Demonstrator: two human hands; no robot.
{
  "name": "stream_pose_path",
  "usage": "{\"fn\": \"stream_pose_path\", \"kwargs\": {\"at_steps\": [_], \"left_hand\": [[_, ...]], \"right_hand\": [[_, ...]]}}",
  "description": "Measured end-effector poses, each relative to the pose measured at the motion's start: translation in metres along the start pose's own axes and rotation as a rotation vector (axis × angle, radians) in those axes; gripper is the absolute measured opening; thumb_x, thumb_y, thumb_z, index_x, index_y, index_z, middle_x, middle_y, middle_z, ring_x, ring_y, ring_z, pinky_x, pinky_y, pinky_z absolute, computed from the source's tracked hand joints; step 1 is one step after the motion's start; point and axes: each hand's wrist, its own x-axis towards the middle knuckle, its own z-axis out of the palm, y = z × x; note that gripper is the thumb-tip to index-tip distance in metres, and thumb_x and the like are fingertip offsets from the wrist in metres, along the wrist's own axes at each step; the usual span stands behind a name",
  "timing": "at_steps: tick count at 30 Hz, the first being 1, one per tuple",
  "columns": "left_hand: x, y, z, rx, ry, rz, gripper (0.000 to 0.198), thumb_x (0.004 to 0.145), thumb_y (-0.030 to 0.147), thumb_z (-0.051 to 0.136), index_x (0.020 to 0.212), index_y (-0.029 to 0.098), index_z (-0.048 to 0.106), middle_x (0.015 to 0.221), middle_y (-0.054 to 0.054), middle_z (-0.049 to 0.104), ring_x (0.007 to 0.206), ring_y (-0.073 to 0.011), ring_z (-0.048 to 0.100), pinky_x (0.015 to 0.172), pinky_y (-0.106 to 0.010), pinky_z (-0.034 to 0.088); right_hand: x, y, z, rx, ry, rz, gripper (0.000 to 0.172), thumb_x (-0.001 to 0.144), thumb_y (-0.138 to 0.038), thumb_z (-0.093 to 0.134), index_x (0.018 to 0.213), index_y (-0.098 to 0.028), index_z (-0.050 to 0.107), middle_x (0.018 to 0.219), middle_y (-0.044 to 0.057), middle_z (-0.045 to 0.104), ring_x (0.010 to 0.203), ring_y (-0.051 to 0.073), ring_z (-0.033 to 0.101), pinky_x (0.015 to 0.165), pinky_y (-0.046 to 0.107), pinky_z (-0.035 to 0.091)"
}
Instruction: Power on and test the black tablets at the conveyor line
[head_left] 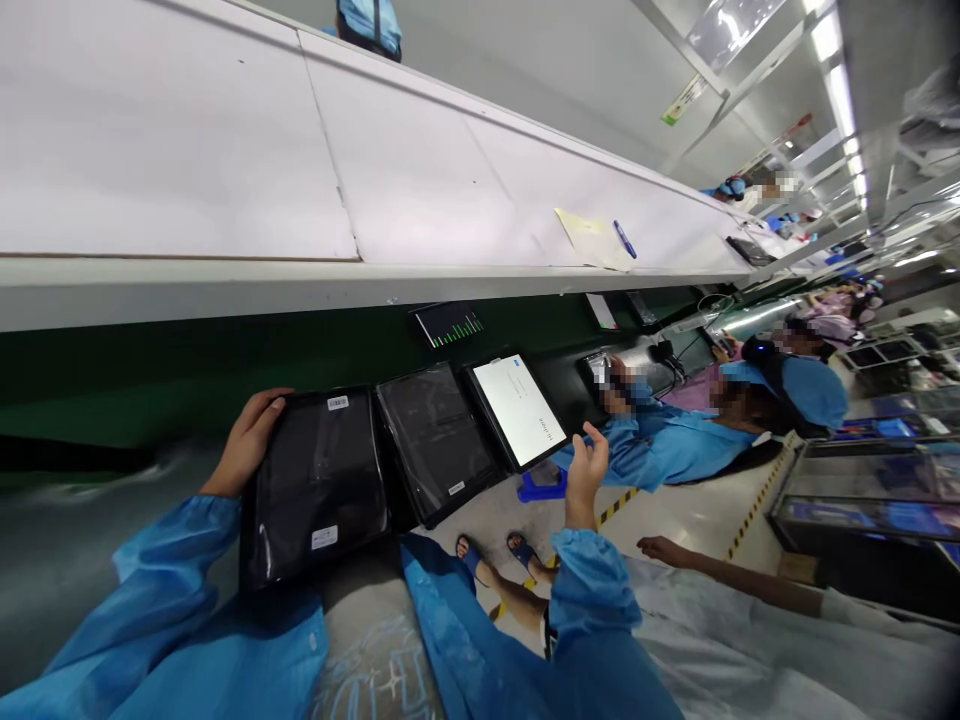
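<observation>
— Which one is being held?

— The left hand (246, 442) grips the top corner of the bagged tablet (319, 490), fingers curled over its edge. It's the first of three in a row below the white shelf (412, 170).

— And the other hand?

— The right hand (587, 470) is open, fingers loosely spread, just beside the lit tablet (520, 408). I can't tell if it touches. A second bagged tablet (439, 442) lies between.

— What step, then?

— Tending the lit screen, I'd judge, with the bagged one kept ready. A tap there calls for one light fingertip and a firm left grip, because that film looks slippery.
</observation>
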Motion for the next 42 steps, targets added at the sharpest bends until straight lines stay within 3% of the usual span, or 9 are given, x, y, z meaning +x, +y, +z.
{"fn": "stream_pose_path", "kwargs": {"at_steps": [3, 9, 13, 16, 19, 26, 32, 38, 42], "left_hand": [[-0.001, 0.008, -0.001, -0.068, -0.005, -0.017, 0.062, 0.083, 0.064, 0.054, 0.122, 0.017, 0.063, 0.131, -0.009, 0.058, 0.13, -0.0324, 0.05, 0.123, -0.048, 0.033], [0.001, 0.007, -0.003, -0.055, 0.0, 0.019, 0.068, 0.074, 0.072, 0.058, 0.118, 0.019, 0.064, 0.125, -0.009, 0.06, 0.126, -0.0323, 0.052, 0.122, -0.048, 0.036], [-0.008, -0.001, -0.008, -0.01, 0.017, 0.102, 0.067, 0.078, 0.07, 0.055, 0.12, 0.019, 0.063, 0.125, -0.01, 0.059, 0.124, -0.0321, 0.053, 0.121, -0.049, 0.036], [-0.016, -0.003, -0.013, 0.037, 0.055, 0.157, 0.066, 0.08, 0.068, 0.055, 0.121, 0.018, 0.063, 0.125, -0.012, 0.059, 0.123, -0.0319, 0.053, 0.117, -0.048, 0.04], [-0.02, -0.003, -0.015, 0.062, 0.119, 0.137, 0.07, 0.077, 0.069, 0.058, 0.123, 0.017, 0.062, 0.122, -0.013, 0.06, 0.116, -0.032, 0.055, 0.109, -0.047, 0.044], [-0.01, -0.006, -0.019, -0.008, 0.122, 0.013, 0.07, 0.063, 0.071, 0.069, 0.109, 0.019, 0.064, 0.103, -0.008, 0.062, 0.092, -0.0269, 0.058, 0.086, -0.039, 0.045], [-0.013, -0.005, -0.016, -0.221, 0.151, -0.021, 0.069, 0.058, 0.066, 0.075, 0.107, 0.018, 0.065, 0.104, -0.008, 0.063, 0.095, -0.0254, 0.058, 0.08, -0.034, 0.046], [-0.021, -0.009, -0.011, -0.207, 0.252, 0.044, 0.065, 0.071, 0.059, 0.07, 0.121, 0.018, 0.063, 0.124, -0.01, 0.061, 0.105, -0.0253, 0.059, 0.105, -0.041, 0.048], [-0.041, -0.017, -0.008, -0.254, 0.271, 0.015, 0.073, 0.075, 0.059, 0.067, 0.132, 0.014, 0.058, 0.131, -0.015, 0.059, 0.115, -0.029, 0.058, 0.109, -0.045, 0.048]], "right_hand": [[-0.062, -0.033, 0.009, 0.077, -0.006, -0.079, 0.035, 0.098, -0.047, 0.048, 0.104, -0.014, 0.06, 0.112, 0.015, 0.064, 0.112, 0.025, 0.06, 0.106, 0.044, 0.046], [-0.211, -0.1, 0.061, 0.237, -0.63, -0.343, 0.023, 0.097, -0.036, 0.052, 0.098, -0.02, 0.069, 0.092, 0.005, 0.069, 0.088, 0.016, 0.067, 0.081, 0.026, 0.053], [-0.259, -0.107, 0.077, 0.185, -0.766, -0.245, 0.022, 0.095, -0.039, 0.059, 0.088, -0.019, 0.066, 0.079, 0.004, 0.065, 0.072, 0.016, 0.063, 0.066, 0.025, 0.046], [-0.271, -0.095, 0.083, 0.16, -0.763, -0.036, 0.034, 0.091, -0.049, 0.069, 0.083, -0.018, 0.058, 0.071, 0.002, 0.06, 0.064, 0.016, 0.059, 0.06, 0.025, 0.044], [-0.281, -0.085, 0.094, 0.221, -0.76, 0.151, 0.048, 0.09, -0.065, 0.062, 0.099, -0.018, 0.056, 0.082, 0.005, 0.066, 0.07, 0.018, 0.066, 0.061, 0.025, 0.051], [-0.295, -0.086, 0.106, 0.287, -0.677, 0.278, 0.068, 0.086, -0.075, 0.06, 0.121, -0.016, 0.056, 0.098, 0.009, 0.067, 0.082, 0.019, 0.066, 0.071, 0.028, 0.056], [-0.289, -0.089, 0.099, 0.263, -0.749, 0.23, 0.069, 0.085, -0.072, 0.065, 0.123, -0.015, 0.06, 0.094, 0.007, 0.066, 0.076, 0.018, 0.061, 0.067, 0.029, 0.052], [-0.277, -0.093, 0.1, 0.07, -0.721, -0.198, 0.068, 0.095, -0.069, 0.056, 0.134, -0.014, 0.057, 0.133, 0.018, 0.06, 0.128, 0.032, 0.055, 0.112, 0.051, 0.047], [-0.256, -0.111, 0.128, 0.172, -0.774, -0.251, 0.069, 0.1, -0.061, 0.05, 0.152, -0.015, 0.044, 0.154, 0.016, 0.045, 0.146, 0.028, 0.043, 0.125, 0.049, 0.037]]}}
